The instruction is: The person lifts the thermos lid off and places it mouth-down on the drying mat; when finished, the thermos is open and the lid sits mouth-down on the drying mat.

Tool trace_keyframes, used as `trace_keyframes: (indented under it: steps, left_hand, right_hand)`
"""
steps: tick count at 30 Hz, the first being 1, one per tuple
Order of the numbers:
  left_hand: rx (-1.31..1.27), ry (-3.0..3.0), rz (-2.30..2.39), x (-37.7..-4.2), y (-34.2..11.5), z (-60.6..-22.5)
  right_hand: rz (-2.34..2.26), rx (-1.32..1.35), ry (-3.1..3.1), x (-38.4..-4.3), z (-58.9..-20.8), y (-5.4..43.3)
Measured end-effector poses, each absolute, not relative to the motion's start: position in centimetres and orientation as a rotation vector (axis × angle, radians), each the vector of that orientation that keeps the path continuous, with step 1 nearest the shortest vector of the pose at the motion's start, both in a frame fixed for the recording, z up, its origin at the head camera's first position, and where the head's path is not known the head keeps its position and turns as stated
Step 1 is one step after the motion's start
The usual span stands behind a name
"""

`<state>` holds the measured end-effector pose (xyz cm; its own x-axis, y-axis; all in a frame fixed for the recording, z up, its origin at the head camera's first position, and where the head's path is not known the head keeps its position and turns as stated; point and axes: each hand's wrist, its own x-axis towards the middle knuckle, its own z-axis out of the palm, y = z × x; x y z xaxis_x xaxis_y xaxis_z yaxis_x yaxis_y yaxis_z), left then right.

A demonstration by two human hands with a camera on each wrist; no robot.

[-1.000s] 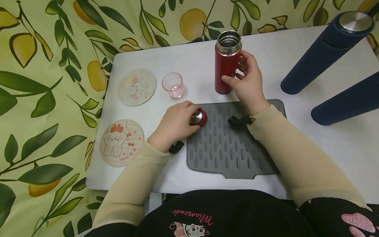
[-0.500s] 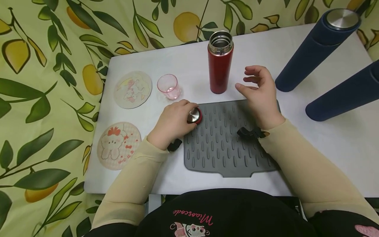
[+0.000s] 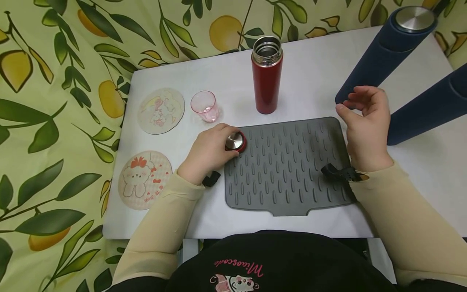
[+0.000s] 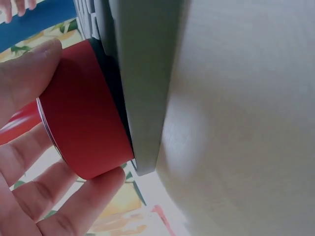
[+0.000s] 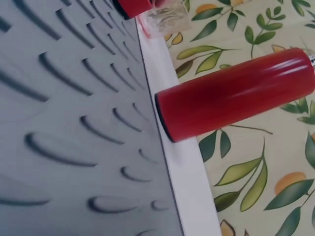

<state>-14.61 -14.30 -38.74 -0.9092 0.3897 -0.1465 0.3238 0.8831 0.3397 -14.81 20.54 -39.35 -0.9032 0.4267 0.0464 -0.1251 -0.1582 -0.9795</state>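
The head view shows me the person's left hand gripping a red cap at the far left corner of a grey ridged mat. The thumb presses the cap's near side and the fingers bend around its left and far sides, leaving the brushed steel top partly in sight. From the left wrist, the dark base of the cap sits against the mat.

The right hand holds nothing; its fingers are loosely bent, above the mat's far right corner. One blue bottle rises behind the fingertips and a second blue bottle stands to the right; whether skin meets either one I can't tell. The red bottle stands upright just beyond the mat's far edge, its steel neck uncovered, well apart from the right fingers and farther away than the left ones.

As for lettering, the black shirt reads "Miaoscode" in pink, upside down from here, above a cartoon figure. The near coaster carries a bear with a red bow and small red script I can't make out. Beyond it lies a far coaster, with a pink glass to its right.
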Motion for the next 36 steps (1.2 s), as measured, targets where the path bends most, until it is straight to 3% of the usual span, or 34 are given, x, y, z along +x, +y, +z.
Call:
trace_keyframes:
  steps: [18, 36]
  left_hand:
    - [0.542, 2.828, 0.427, -14.8, -13.9, -38.0]
    - [0.546, 2.817, 0.440, -14.7, -14.1, -38.2]
  right_hand:
    - [2.060, -0.755, -1.843, -16.9, -37.7, 22.2]
    - [2.132, -0.757, -1.670, -20.5, -37.2, 23.1]
